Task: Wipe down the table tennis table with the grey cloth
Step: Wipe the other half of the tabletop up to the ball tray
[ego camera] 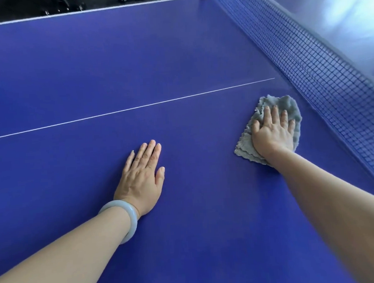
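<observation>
The blue table tennis table [132, 57] fills the view, with a thin white centre line crossing it from left to right. A folded grey cloth [289, 106] lies flat on the table close to the net. My right hand [273, 131] presses down on the cloth with its fingers spread and straight. My left hand [143, 176] rests flat on the bare table surface to the left of the cloth, fingers straight, with a pale bangle on the wrist.
A blue mesh net [308, 68] runs diagonally along the right side, from the top centre to the lower right. Beyond it lies the other half of the table [338, 11], under glare. The table's far edge, marked white, meets a dark floor [20, 7] at the top left.
</observation>
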Demonstrator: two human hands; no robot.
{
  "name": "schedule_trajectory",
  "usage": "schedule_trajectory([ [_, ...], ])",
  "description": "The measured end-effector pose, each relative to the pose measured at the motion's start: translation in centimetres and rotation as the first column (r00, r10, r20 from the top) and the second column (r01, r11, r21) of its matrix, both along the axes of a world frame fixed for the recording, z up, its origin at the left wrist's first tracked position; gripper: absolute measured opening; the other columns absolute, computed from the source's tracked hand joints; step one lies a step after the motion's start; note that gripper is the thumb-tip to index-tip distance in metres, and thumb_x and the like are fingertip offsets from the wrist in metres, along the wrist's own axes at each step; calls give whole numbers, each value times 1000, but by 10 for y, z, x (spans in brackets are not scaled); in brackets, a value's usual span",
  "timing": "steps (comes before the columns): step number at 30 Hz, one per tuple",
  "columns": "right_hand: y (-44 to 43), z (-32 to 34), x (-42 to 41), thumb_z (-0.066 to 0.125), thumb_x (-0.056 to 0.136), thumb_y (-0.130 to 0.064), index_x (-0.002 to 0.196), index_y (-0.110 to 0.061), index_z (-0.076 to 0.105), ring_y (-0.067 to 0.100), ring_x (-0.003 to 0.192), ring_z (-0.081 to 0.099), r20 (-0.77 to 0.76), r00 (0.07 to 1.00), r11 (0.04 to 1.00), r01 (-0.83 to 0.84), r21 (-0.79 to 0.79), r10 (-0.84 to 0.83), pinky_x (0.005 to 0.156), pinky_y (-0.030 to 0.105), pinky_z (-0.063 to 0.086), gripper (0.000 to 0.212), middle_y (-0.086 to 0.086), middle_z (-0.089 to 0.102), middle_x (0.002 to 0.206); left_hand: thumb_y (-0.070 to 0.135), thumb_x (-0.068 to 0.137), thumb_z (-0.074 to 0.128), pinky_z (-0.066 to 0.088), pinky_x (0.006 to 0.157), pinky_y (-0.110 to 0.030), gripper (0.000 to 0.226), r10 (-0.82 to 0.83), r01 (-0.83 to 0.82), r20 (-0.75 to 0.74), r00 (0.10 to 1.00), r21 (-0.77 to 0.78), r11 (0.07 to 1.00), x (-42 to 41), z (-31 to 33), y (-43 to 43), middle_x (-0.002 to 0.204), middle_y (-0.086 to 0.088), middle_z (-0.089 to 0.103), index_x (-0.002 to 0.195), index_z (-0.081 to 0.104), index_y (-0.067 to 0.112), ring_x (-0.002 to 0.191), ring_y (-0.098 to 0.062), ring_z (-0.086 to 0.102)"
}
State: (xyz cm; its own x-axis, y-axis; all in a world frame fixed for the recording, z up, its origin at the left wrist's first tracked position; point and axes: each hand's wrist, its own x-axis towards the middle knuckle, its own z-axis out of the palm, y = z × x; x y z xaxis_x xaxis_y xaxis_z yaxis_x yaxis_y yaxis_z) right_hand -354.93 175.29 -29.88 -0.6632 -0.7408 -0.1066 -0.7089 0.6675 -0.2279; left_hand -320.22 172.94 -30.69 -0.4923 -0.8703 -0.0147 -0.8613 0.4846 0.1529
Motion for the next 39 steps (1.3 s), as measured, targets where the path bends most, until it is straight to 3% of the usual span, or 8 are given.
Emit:
schedule_trajectory([
  [10, 135, 2, 18, 18, 101, -44, 159, -23, -1, 20, 152, -15, -18, 996, 994, 90, 61, -89, 121, 44, -17, 64, -2, -9, 167, 22, 106, 31, 9, 124, -42, 53, 58, -59, -42, 997, -17, 998, -19, 8, 28, 164, -11, 18, 155, 25, 3, 152, -28, 13],
  [15, 196, 5, 9, 20, 102, -45, 159, -33, 2, 14, 152, -17, -5, 999, 999, 38, 32, -38, 121, 41, -19, 61, -9, -8, 166, 29, 106, 30, 1, 125, -40, 56, -242, 250, -108, 964, 72, 966, -81, 13, 159, 165, -8, 10, 157, 18, 7, 153, -26, 3],
  [18, 253, 4, -5, 22, 102, -48, 158, -38, 5, 8, 151, -15, -15, 1000, 1000, 24, 16, -23, 122, 39, -15, 59, -13, -5, 166, 41, 103, 7, 3, 125, -45, 63, -386, 386, -7, 922, 54, 921, -102, 10, 220, 165, -6, 1, 158, 9, 11, 153, -25, -2],
  [24, 302, 9, -4, 20, 101, -45, 159, -30, 2, 21, 153, -10, -1, 929, 927, 370, 64, -371, 122, 46, -12, 63, -3, -7, 167, 45, 94, -9, -3, 125, -41, 70, -384, 384, 57, 921, 24, 923, -103, 11, 226, 164, 0, -8, 158, -1, 18, 153, -19, -7],
  [28, 324, -2, 67, 16, 98, -51, 158, -32, 3, 15, 152, -18, -36, 999, 999, -21, -37, 20, 121, 42, -16, 65, -8, -8, 165, 45, 96, 5, 9, 125, -43, 69, -381, 378, 37, 924, 61, 924, -105, 17, 227, 164, -2, 9, 157, 17, 14, 153, -19, 7],
  [30, 352, 1, 56, 20, 100, -51, 158, -35, 11, 10, 152, -11, -31, 958, 958, -285, -18, 285, 124, 39, -8, 61, -12, 2, 165, 48, 95, 5, 6, 125, -41, 71, -391, 388, 25, 920, 68, 919, -103, 16, 225, 165, 1, 6, 157, 15, 15, 153, -17, 2],
  [32, 378, 6, 16, 23, 102, -49, 158, -36, 15, 6, 152, -5, -40, 931, 932, -364, -6, 363, 125, 37, -1, 58, -14, 9, 165, 51, 94, 7, 4, 125, -41, 73, -405, 403, 9, 914, 77, 912, -101, 15, 225, 165, 2, 4, 157, 13, 16, 153, -16, 0],
  [39, 422, 11, -33, 22, 102, -44, 158, -35, 10, 7, 152, -7, -48, 976, 976, 215, 27, -213, 124, 32, -8, 57, -11, 2, 166, 49, 95, 16, 14, 124, -46, 72, -405, 405, 11, 914, 34, 914, -104, 12, 225, 164, -4, 16, 156, 25, 11, 152, -22, 14],
])
